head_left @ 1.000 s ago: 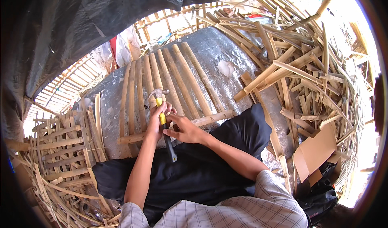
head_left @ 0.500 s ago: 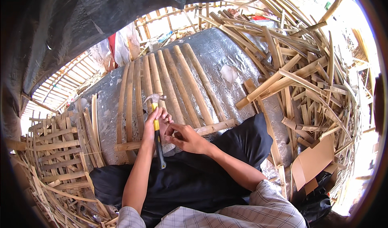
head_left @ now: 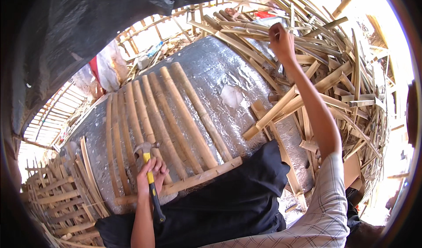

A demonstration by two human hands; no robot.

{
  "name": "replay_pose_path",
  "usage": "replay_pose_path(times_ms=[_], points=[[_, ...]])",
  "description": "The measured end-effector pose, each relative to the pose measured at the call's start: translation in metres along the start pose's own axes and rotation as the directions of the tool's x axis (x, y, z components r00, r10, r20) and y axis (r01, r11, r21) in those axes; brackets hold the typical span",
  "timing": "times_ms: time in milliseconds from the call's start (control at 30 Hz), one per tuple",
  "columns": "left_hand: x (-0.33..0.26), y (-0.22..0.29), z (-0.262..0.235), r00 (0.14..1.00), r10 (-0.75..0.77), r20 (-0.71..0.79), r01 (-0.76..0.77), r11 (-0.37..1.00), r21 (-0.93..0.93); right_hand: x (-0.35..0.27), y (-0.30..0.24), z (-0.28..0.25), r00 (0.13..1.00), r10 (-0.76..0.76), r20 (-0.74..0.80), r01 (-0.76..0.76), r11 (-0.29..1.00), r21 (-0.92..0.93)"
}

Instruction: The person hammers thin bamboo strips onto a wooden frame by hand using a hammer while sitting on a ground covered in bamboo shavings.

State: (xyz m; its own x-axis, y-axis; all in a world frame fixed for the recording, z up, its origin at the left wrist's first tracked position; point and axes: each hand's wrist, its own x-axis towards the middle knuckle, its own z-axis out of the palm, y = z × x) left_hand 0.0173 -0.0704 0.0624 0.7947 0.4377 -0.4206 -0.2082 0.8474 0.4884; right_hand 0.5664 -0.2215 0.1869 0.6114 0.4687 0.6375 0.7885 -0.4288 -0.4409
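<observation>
My left hand (head_left: 150, 174) is closed around a claw hammer (head_left: 154, 194) with a yellow and black handle. The hammer's metal head points away from me, and its handle end hangs over my dark-clothed lap. Beyond that hand, several bamboo slats (head_left: 169, 116) lie side by side on a shiny grey sheet (head_left: 233, 133). Their near ends meet a bamboo crosspiece (head_left: 204, 176). My right arm stretches far to the right. My right hand (head_left: 282, 43) is over the edge of a bamboo pile (head_left: 325, 50), its fingers curled; what they hold, if anything, is hidden.
Split bamboo strips heap up along the right side, with a long piece (head_left: 270, 116) jutting toward the slats. A woven bamboo panel (head_left: 57, 197) stands at the left. Black sheeting (head_left: 88, 32) hangs overhead, and a brown cardboard piece (head_left: 352, 171) lies right of my sleeve.
My right hand has left my left hand and swung out to the far right over the bamboo pile. The left hand, still gripping the hammer, is lower and further left in view. The view has shifted.
</observation>
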Motion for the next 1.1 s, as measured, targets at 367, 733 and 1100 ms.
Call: replay_pose_path(times_ms=[367,733,1100], points=[[0.006,-0.003,-0.008,0.990,-0.140,0.005,0.137,0.974,0.178,0.085,0.254,0.007,0.830,0.497,0.253,-0.122,0.604,-0.787],[0.005,0.005,-0.006,0.980,-0.196,-0.034,0.199,0.971,0.135,0.081,0.225,0.022,0.881,0.386,0.273,0.069,0.466,-0.882],[0.005,-0.006,-0.005,0.990,-0.136,-0.040,0.140,0.982,0.129,0.092,0.126,-0.054,0.984,-0.041,0.172,0.174,0.397,-0.901]])
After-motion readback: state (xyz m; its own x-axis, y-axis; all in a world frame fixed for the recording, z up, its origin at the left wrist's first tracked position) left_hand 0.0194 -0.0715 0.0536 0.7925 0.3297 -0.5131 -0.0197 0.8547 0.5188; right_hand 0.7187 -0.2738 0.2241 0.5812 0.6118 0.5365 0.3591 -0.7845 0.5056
